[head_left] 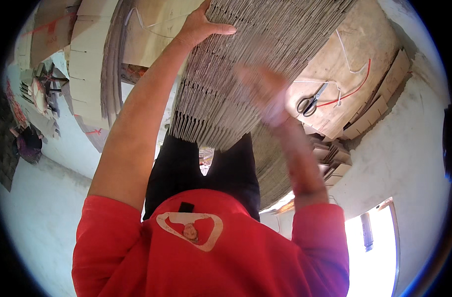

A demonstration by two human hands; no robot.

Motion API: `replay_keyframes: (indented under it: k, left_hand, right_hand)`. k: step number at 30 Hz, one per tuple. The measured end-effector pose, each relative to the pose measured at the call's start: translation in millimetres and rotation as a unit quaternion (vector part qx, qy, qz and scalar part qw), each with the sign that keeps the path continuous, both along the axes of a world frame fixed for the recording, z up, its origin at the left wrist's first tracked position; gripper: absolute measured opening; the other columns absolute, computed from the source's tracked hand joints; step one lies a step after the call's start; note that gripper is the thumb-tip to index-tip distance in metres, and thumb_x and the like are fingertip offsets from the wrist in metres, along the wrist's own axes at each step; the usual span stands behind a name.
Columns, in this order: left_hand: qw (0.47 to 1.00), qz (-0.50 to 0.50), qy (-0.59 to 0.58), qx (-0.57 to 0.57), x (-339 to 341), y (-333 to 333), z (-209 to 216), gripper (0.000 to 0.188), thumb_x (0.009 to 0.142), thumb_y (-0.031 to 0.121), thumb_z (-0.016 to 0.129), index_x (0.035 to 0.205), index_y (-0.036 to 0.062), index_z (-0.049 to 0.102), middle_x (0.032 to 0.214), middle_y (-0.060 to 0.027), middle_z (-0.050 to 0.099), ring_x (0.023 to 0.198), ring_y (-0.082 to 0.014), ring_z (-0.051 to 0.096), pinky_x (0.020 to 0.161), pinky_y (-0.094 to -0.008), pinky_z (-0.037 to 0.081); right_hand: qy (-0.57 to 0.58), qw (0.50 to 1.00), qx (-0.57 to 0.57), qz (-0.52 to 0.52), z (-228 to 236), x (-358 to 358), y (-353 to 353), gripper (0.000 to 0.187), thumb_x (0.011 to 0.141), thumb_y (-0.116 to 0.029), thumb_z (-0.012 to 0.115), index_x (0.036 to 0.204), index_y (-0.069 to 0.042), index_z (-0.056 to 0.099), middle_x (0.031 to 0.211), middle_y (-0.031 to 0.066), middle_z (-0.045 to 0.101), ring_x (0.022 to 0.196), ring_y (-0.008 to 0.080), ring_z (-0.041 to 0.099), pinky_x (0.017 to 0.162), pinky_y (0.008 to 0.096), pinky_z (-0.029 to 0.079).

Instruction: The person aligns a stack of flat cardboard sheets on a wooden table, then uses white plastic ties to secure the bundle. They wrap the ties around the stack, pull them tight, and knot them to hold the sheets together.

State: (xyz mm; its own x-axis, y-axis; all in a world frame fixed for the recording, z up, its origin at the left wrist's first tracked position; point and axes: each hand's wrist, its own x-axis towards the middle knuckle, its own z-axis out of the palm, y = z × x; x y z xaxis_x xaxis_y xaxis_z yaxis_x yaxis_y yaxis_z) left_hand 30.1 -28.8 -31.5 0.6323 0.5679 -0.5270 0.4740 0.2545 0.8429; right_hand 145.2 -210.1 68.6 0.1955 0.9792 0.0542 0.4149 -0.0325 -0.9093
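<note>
A thick bundle of slotted grey-brown cardboard strips (211,94) stands on edge in front of me, tightly packed and above my thighs. Along its left side my left hand (199,27) grips it, thumb laid across the top edges; the other fingers are partly cut off by the picture's upper rim. Over the bundle's right part, my right hand (265,84) is smeared by motion. Its fingers and anything in them cannot be made out. Right of that hand, dark-handled scissors (309,105) lie on a wooden board (354,44).
White and red strings (352,85) lie beside the scissors. More cardboard pieces (392,79) are piled along the board's right edge. Tall cardboard stacks (90,64) stand at the left. Beneath the bundle, another cardboard pile (270,168) shows at the right. A bright opening (372,247) is at the lower right.
</note>
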Motion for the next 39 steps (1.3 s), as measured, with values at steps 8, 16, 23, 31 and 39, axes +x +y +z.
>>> replay_keyframes:
  k: [8, 16, 23, 31, 39]
  left_hand:
    - [0.999, -0.004, 0.007, -0.035, 15, 5, 29, 0.107, 0.054, 0.022, 0.084, 0.142, 0.0031, 0.027, 0.138, -0.0145, 0.042, 0.129, -0.0284, 0.039, 0.109, -0.0383, 0.029]
    - [1.0, 0.009, -0.011, -0.022, 13, 9, 26, 0.11, 0.05, 0.017, 0.084, 0.142, 0.0005, 0.027, 0.141, -0.0157, 0.04, 0.133, -0.0297, 0.034, 0.111, -0.0379, 0.025]
    - [0.999, 0.007, -0.015, 0.042, 12, 9, 16, 0.113, 0.046, 0.017, 0.085, 0.141, -0.0012, 0.027, 0.14, -0.0172, 0.041, 0.132, -0.0297, 0.036, 0.11, -0.0365, 0.026]
    - [0.997, 0.027, -0.067, 0.021, 8, 8, 9, 0.115, 0.046, 0.018, 0.085, 0.142, -0.0015, 0.025, 0.142, -0.0173, 0.039, 0.133, -0.0296, 0.034, 0.11, -0.0365, 0.025]
    - [1.0, 0.001, 0.016, 0.003, 11, 10, 24, 0.116, 0.047, 0.018, 0.086, 0.143, -0.0019, 0.023, 0.143, -0.0173, 0.037, 0.134, -0.0298, 0.032, 0.111, -0.0361, 0.025]
  right_hand:
    - [0.165, 0.928, -0.229, 0.242, 7, -226, -131, 0.07, 0.09, -0.043, 0.052, 0.136, 0.006, 0.03, 0.139, 0.0248, 0.035, 0.133, 0.0359, 0.032, 0.108, 0.0472, 0.027]
    - [0.339, 0.838, -0.368, 0.219, -50, -270, -142, 0.077, 0.092, -0.049, 0.041, 0.143, 0.004, 0.019, 0.15, 0.0232, 0.015, 0.141, 0.0325, 0.013, 0.113, 0.0468, 0.015]
    - [0.065, 0.925, -0.289, 0.238, -59, -267, -143, 0.075, 0.088, -0.044, 0.052, 0.138, 0.005, 0.026, 0.14, 0.0286, 0.032, 0.134, 0.0397, 0.027, 0.111, 0.0458, 0.02]
    - [0.23, 0.872, -0.324, 0.286, -58, -255, -134, 0.083, 0.087, -0.05, 0.051, 0.14, 0.006, 0.021, 0.144, 0.0273, 0.027, 0.134, 0.039, 0.027, 0.111, 0.0441, 0.022]
    - [0.265, 0.839, -0.419, 0.223, -60, -246, -136, 0.078, 0.089, -0.052, 0.048, 0.136, 0.006, 0.03, 0.133, 0.0298, 0.041, 0.125, 0.0372, 0.042, 0.105, 0.0413, 0.032]
